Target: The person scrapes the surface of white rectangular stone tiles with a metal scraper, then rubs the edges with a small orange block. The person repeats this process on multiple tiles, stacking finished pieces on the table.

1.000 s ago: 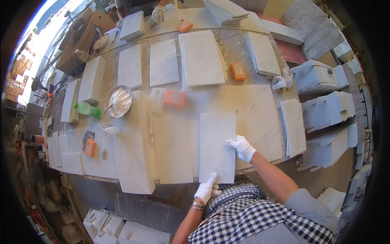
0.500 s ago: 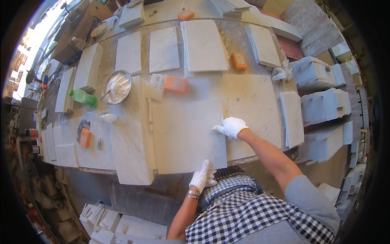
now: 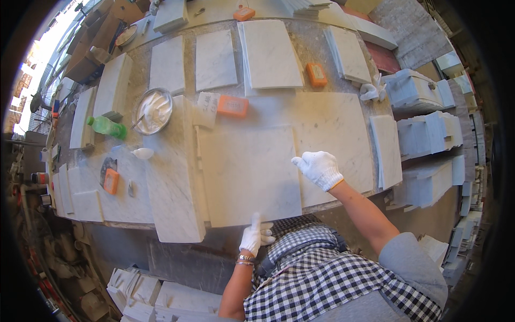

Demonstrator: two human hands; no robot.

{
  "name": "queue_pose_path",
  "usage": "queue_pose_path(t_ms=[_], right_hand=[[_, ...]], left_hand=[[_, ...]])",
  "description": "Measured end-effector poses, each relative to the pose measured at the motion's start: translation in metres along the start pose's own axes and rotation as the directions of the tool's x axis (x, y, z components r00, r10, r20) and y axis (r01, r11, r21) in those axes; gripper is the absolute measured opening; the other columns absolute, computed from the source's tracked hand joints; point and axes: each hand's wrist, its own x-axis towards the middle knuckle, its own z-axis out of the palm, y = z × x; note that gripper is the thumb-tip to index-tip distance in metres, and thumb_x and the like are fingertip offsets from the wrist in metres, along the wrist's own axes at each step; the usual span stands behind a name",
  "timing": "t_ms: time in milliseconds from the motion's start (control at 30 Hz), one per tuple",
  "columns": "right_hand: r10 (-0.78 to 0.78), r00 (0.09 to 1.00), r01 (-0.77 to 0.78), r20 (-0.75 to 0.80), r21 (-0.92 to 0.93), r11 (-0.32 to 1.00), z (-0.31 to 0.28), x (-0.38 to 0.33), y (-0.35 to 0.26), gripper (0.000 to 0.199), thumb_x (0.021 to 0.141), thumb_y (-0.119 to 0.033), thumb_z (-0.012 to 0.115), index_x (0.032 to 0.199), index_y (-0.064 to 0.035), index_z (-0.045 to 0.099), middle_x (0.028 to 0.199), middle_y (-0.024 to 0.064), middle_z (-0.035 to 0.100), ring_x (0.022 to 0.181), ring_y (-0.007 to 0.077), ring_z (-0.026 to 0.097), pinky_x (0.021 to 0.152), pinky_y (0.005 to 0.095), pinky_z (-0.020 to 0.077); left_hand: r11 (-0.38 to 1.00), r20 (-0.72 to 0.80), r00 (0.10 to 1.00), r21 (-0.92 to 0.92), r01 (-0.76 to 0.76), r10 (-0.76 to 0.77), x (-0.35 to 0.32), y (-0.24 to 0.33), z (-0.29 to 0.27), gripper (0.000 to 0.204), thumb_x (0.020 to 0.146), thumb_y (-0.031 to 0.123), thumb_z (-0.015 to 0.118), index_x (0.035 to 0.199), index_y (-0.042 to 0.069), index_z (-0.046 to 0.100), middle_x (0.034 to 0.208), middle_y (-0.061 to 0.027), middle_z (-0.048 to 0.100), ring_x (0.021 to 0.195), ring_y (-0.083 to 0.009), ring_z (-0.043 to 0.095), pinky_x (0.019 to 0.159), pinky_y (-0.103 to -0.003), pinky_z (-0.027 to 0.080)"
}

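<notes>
A smooth pale marble slab lies flat in front of me, its near edge at the table's front. My left hand, in a white knit glove, has one finger stretched up against that near edge and the others apart; it is open. At the slab's right edge is my right hand, also gloved. Its fingers are curled, with the thumb side at the edge; whatever it may hold is hidden. Beneath and to the right spreads a larger veined marble slab. A long marble piece stands along the left side.
Beyond the slab lie an orange-and-white box and another orange box. A metal bowl of white paste and a green bottle stand at left. Stacked slabs line the back; more stacks stand at right.
My right hand has shifted right, from resting on the slab to its edge, and its fingers have curled. My left hand has slid slightly left along the near edge.
</notes>
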Motion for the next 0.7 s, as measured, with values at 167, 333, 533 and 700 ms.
queue_pose_path(t_ms=[167,333,533,700], right_hand=[[-0.107,0.978,0.111,-0.179,0.014,0.994,0.003,-0.003,-0.005,0.047,0.091,-0.044,0.072,0.122,-0.0093,0.069,0.112,0.015,0.073,0.11,0.0346,0.068,0.089,0.0514,0.052],[-0.549,0.726,0.604,0.415,-0.001,0.797,0.032,-0.039,-0.07,0.08,0.09,-0.058,0.067,0.152,-0.011,0.048,0.163,0.0189,0.038,0.155,0.0406,0.026,0.122,0.0671,0.0218],[-0.283,0.957,0.286,0.063,-0.033,0.958,0.044,0.045,-0.038,0.078,0.092,-0.061,0.063,0.153,-0.0144,0.047,0.163,0.0165,0.038,0.155,0.0404,0.024,0.121,0.0678,0.0197],[0.035,0.989,-0.041,-0.142,-0.045,0.998,0.028,0.113,-0.008,0.069,0.09,-0.055,0.069,0.141,-0.0106,0.056,0.14,0.015,0.056,0.133,0.0381,0.048,0.108,0.054,0.0404]], left_hand=[[0.994,-0.086,0.991,0.029,-0.102,0.104,-0.013,0.002,-0.001,0.094,0.097,0.078,0.046,0.122,-0.01,0.069,0.094,-0.0172,0.073,0.072,-0.0263,0.075,0.07,-0.033,0.062],[0.993,-0.091,0.989,0.026,-0.114,0.116,-0.016,0.005,0.0,0.09,0.098,0.075,0.047,0.119,-0.01,0.07,0.095,-0.0187,0.073,0.075,-0.0272,0.075,0.07,-0.034,0.061],[0.992,-0.156,0.98,0.023,-0.121,0.123,-0.022,0.008,-0.007,0.073,0.099,0.061,0.06,0.117,-0.008,0.071,0.095,-0.0175,0.073,0.072,-0.0266,0.074,0.067,-0.033,0.058],[0.974,-0.39,0.906,-0.078,-0.213,0.167,-0.034,0.006,-0.019,0.058,0.099,0.048,0.067,0.109,-0.009,0.073,0.093,-0.0165,0.072,0.07,-0.0245,0.071,0.067,-0.033,0.057]])
